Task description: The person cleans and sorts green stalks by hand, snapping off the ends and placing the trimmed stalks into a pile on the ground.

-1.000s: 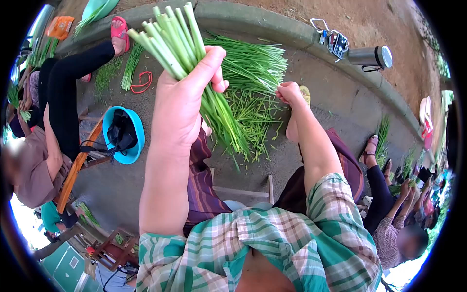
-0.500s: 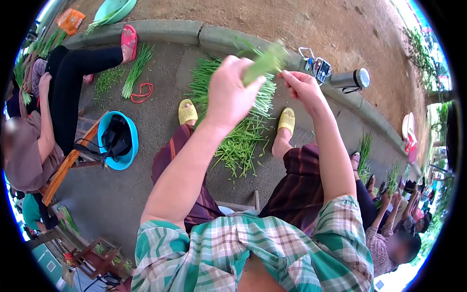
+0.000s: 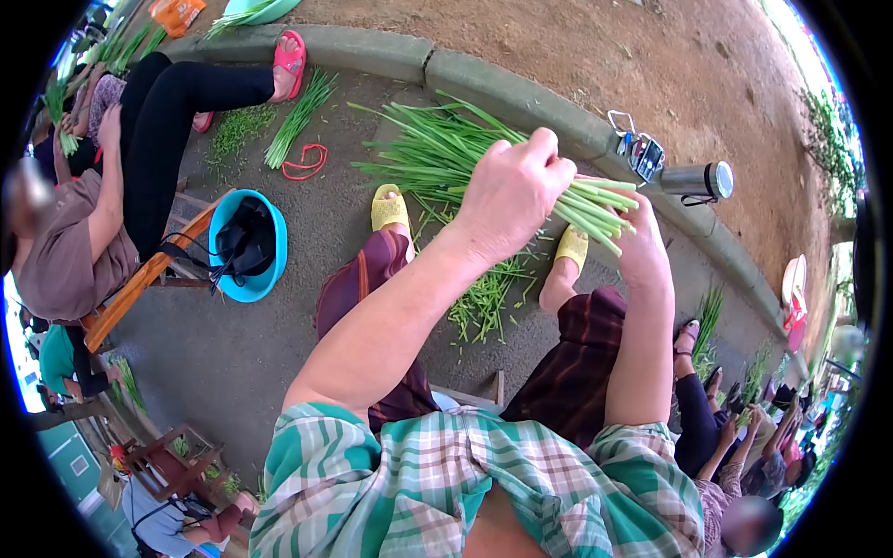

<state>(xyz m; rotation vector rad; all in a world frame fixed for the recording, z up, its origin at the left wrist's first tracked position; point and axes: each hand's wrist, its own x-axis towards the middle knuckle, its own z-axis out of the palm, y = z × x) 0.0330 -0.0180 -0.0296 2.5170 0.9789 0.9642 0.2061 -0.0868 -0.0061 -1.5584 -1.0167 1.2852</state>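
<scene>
My left hand (image 3: 513, 191) is closed round a bundle of long green stalks (image 3: 595, 206), its pale cut ends sticking out to the right and its leafy ends spreading left. My right hand (image 3: 644, 246) is at the cut ends, partly behind them; its fingers are mostly hidden by the stalks. Below the bundle, short cut green pieces (image 3: 488, 302) lie scattered on the ground between my feet, which wear yellow slippers.
A blue basin (image 3: 276, 244) with a black bag stands at left beside a wooden bench (image 3: 149, 279) and a seated person. A curb (image 3: 484, 88) crosses ahead, with keys and a steel flask (image 3: 693, 180) on it. More people sit at right.
The bundle has turned from upright to lying sideways, cut ends right. My left hand has moved right, and my right hand has come to the cut ends.
</scene>
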